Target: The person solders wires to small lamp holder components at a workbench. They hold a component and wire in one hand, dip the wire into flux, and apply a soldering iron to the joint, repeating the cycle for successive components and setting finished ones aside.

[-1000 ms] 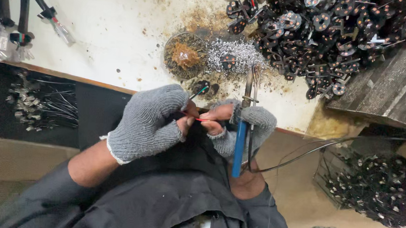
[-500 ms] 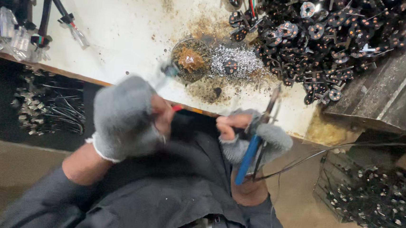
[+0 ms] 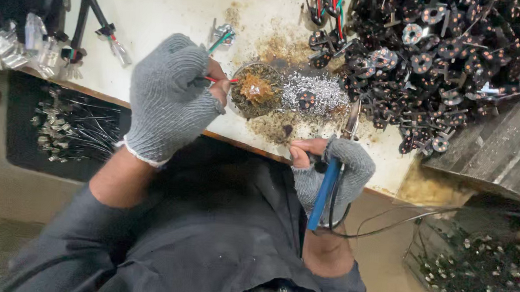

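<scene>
Soldering iron tip blurred against the debris; component pile cut off at top edge; left hand hides its fingertips' grip.

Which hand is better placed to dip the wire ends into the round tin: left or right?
Left, likely. The left hand pinches the red and green wires with their ends at the rim of the round tin. The right hand sits back at the table edge, gripping the blue-handled soldering iron.

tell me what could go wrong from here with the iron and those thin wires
1. The soldering iron in the right hand points its tip toward loose metal shavings; it could scatter or heat them.
2. The left hand has bare fingertips pinching thin wires at the residue-filled dish, so a burn seems possible.
</scene>
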`<state>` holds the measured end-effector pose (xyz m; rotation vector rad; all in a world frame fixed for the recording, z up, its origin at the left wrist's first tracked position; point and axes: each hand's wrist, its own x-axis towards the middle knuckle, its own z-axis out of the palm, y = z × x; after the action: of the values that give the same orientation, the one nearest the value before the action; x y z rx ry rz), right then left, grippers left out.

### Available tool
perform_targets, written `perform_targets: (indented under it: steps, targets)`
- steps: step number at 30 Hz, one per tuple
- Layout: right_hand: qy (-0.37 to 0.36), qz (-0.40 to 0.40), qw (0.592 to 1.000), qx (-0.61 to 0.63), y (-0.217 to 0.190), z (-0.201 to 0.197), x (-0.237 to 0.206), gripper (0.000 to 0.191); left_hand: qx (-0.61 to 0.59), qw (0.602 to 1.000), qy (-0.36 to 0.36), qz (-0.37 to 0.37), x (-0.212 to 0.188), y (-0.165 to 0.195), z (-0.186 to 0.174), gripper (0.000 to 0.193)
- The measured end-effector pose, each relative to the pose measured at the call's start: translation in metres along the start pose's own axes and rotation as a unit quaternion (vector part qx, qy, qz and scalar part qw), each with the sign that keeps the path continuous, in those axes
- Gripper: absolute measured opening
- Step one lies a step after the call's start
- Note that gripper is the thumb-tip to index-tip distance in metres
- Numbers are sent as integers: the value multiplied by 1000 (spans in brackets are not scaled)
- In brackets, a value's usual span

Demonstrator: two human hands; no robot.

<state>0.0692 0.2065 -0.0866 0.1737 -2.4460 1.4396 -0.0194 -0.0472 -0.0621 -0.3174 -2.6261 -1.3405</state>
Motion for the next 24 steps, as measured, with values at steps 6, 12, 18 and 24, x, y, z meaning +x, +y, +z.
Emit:
perform_targets:
  steps: [6, 12, 18, 24]
  targets:
    - [-76, -20, 997, 0, -1, -11, 4, 60, -1, 1000, 16, -6, -1, 5, 1, 13]
    - [-104, -22, 994, 1, 3, -14, 10, 56, 20, 1000, 13, 1, 0, 6, 2, 13]
    - [-53, -5, 998, 16, 0, -9, 3, 53, 4, 1000, 13, 12, -1, 6, 3, 12]
    - [0, -10, 1000, 12, 3, 1, 0, 56, -3, 1000, 1, 6, -1, 6, 1, 11]
